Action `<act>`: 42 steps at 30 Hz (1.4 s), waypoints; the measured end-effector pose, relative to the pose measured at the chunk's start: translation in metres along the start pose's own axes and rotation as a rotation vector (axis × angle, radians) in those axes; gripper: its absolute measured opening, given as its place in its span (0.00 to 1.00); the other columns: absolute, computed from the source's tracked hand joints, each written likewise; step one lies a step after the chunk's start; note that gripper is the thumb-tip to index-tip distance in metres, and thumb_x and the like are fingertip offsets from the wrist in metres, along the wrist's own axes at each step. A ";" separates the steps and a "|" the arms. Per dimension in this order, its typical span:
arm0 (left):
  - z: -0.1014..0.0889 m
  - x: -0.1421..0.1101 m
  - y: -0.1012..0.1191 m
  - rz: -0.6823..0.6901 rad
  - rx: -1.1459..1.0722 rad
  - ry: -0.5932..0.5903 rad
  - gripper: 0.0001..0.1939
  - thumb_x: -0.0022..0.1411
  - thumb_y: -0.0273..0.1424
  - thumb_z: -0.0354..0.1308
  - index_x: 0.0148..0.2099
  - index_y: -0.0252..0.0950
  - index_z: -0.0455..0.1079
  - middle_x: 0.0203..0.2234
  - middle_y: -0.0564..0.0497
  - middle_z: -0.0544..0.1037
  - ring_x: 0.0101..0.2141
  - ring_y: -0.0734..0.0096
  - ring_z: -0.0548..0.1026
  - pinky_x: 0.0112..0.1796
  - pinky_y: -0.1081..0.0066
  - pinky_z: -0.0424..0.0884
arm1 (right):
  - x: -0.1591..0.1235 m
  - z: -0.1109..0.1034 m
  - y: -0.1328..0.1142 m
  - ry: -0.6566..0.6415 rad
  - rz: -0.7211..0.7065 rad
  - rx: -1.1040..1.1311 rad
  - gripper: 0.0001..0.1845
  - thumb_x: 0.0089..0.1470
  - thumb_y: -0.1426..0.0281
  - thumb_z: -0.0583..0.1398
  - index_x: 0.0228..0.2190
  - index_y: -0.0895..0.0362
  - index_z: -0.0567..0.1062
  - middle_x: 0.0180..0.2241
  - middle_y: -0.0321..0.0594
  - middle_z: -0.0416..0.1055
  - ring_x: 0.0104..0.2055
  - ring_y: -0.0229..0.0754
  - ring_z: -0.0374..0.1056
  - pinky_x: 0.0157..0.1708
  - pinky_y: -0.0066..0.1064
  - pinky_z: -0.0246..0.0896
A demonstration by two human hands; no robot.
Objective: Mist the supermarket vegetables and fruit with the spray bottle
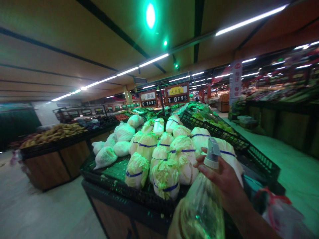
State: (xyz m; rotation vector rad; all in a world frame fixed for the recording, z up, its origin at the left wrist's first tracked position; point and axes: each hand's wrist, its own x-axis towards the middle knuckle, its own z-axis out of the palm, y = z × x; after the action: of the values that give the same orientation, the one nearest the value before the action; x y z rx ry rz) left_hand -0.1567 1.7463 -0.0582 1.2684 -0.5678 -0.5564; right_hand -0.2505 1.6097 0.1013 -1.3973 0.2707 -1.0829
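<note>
My right hand (pixel 223 179) grips the neck of a clear plastic spray bottle (pixel 203 209), one finger across its grey trigger head. The nozzle points toward a heap of napa cabbages (pixel 164 149) bound with blue tape. The cabbages lie in a black plastic crate stand (pixel 117 181) right in front of me. Part of my left hand (pixel 174 222) shows at the bottom edge, cupped under the bottle's base. Several white-netted cabbages (pixel 119 141) lie at the heap's left side.
Two price signs (pixel 177 94) stand behind the heap. A wooden bin of brownish produce (pixel 52 132) stands to the left across an aisle. Leafy greens fill crates (pixel 214 124) to the right. A plastic bag with red handles (pixel 279 209) hangs at lower right. Floor aisles run on both sides.
</note>
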 end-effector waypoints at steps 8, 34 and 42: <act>-0.005 0.004 0.022 0.101 0.211 0.017 0.43 0.35 0.38 0.74 0.58 0.39 0.71 0.55 0.44 0.76 0.59 0.40 0.68 0.60 0.58 0.63 | 0.012 0.008 0.001 0.073 -0.083 -0.142 0.22 0.45 0.55 0.69 0.38 0.55 0.76 0.40 0.42 0.76 0.44 0.52 0.71 0.47 0.42 0.62; -0.186 0.006 0.119 0.178 -0.228 -0.317 0.52 0.35 0.46 0.75 0.61 0.35 0.61 0.54 0.37 0.75 0.54 0.43 0.72 0.52 0.58 0.68 | -0.002 0.243 0.008 -0.076 -0.095 -0.005 0.24 0.41 0.59 0.71 0.37 0.57 0.73 0.28 0.35 0.73 0.33 0.44 0.69 0.36 0.34 0.63; -0.223 0.008 0.120 0.207 -0.240 -0.222 0.46 0.37 0.47 0.73 0.56 0.35 0.63 0.53 0.38 0.76 0.54 0.44 0.73 0.51 0.59 0.69 | 0.006 0.291 0.023 -0.240 -0.086 0.047 0.21 0.41 0.60 0.71 0.35 0.57 0.74 0.27 0.34 0.72 0.30 0.41 0.68 0.34 0.34 0.63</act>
State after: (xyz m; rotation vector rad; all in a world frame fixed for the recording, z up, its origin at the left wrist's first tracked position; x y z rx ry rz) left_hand 0.0075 1.9256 0.0145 0.9140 -0.7836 -0.5764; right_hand -0.0264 1.7902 0.1509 -1.4913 0.0113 -0.9730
